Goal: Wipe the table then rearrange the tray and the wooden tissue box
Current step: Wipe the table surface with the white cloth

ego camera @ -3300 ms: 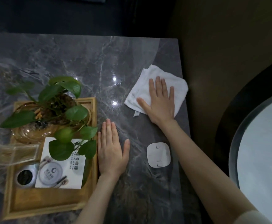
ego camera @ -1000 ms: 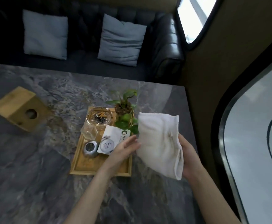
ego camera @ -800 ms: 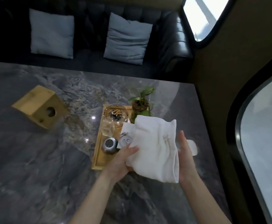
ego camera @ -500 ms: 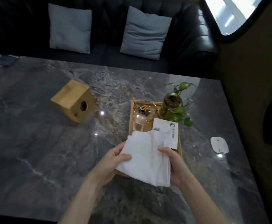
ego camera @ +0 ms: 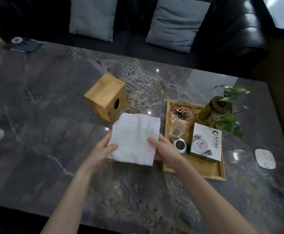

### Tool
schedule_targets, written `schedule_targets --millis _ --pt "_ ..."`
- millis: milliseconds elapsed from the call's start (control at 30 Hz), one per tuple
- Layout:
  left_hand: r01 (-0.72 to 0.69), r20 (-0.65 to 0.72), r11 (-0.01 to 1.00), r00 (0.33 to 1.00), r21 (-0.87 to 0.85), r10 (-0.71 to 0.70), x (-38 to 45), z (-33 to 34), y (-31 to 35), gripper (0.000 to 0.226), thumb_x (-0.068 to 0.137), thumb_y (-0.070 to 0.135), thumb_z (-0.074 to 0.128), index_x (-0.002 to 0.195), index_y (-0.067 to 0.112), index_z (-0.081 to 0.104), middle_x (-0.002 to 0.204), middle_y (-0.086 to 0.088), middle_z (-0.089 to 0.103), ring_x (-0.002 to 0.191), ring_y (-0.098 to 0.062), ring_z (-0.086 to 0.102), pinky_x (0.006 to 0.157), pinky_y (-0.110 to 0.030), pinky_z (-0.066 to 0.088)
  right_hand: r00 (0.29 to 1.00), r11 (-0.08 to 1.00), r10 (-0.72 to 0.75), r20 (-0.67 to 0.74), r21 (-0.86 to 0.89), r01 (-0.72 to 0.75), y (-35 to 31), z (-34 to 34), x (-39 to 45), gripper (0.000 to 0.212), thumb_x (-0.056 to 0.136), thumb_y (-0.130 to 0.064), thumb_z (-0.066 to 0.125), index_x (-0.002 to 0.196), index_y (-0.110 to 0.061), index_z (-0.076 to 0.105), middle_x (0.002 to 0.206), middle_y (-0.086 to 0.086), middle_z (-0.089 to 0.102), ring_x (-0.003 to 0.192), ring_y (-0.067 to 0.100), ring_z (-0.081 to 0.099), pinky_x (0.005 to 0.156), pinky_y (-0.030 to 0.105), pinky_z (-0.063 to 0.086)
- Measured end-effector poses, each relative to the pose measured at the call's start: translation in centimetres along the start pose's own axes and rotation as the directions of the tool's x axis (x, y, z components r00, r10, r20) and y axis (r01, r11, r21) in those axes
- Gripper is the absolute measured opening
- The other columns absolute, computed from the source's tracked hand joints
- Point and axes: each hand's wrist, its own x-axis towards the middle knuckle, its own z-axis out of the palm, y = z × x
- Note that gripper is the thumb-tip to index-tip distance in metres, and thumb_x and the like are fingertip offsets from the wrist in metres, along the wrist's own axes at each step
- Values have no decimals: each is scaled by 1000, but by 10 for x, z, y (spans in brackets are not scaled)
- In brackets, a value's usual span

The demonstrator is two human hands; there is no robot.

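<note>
Above veined grey marble table (ego camera: pixel 53 102), both hands (ego camera: pixel 136 150) pinching a folded, soft white cloth (ego camera: pixel 135 138).

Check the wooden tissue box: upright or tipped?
Tipped: the wooden tissue box lies on the table with its round opening facing sideways, not up.

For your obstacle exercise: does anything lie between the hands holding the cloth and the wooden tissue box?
Nothing visible. Both the left hand and right hand hold the white cloth; bare marble table separates it from the wooden tissue box.
</note>
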Motion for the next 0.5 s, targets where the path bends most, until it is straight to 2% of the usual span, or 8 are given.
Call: schedule_targets --millis 100,167,233,267,400,467,500 --pt "37 -55 999 998 -4 -37 8 -5 -19 64 81 10 61 136 31 36 122 6 55 86 -4 63 58 -26 58 998 996 -4 -61 -90 -2 15 7 16 23 95 -21 46 116 -25 54 110 3 64 93 19 64 77 43 56" --pt "68 -53 998 996 -10 -68 9 -8 -30 71 72 16 62 135 36 36 125 8 54 90 -4 62 59 -28 58 996 992 0 -87 -125 -11 24 10 20 19 94 -20 47 109 -26 56 107 4 63 86 16 63 73 40 56" --pt "103 -93 994 990 -38 -106 8 -10 -39 70 76 16 63 135 39 34 125 10 52 96 -6 59 61 -30 59 994 993 -8 -113 -117 -6 31 13 19 24 93 -19 48 117 -21 53 110 4 62 86 14 62 63 30 56" --pt "112 -127 992 985 -61 -119 7 -11 -43 67 81 13 62 136 36 33 125 9 52 98 -7 58 62 -31 59 991 993 -19 -133 -117 4 35 14 18 32 92 -19 50 124 -19 47 114 5 60 91 15 62 64 28 55" --pt "149 -262 984 950 -101 -171 -3 -11 -58 58 87 13 56 137 30 32 127 1 51 104 -19 59 71 -36 58 978 968 -66 -199 -249 14 50 16 8 62 87 -18 58 140 -20 26 127 5 55 110 22 57 89 42 53" --pt "175 -359 984 918 -15 -169 -10 -9 -65 58 87 17 57 137 30 32 120 -5 55 96 -23 61 72 -43 57 973 936 -115 -202 -350 38 56 17 2 70 84 -18 62 142 -21 22 130 2 53 115 22 54 94 43 50" --pt "188 -419 978 898 94 -133 -13 -8 -68 59 86 21 58 138 30 32 114 -9 60 89 -25 64 71 -44 57 968 913 -147 -205 -405 53 59 18 -1 74 83 -18 63 143 -21 19 132 0 51 118 21 52 97 44 48"
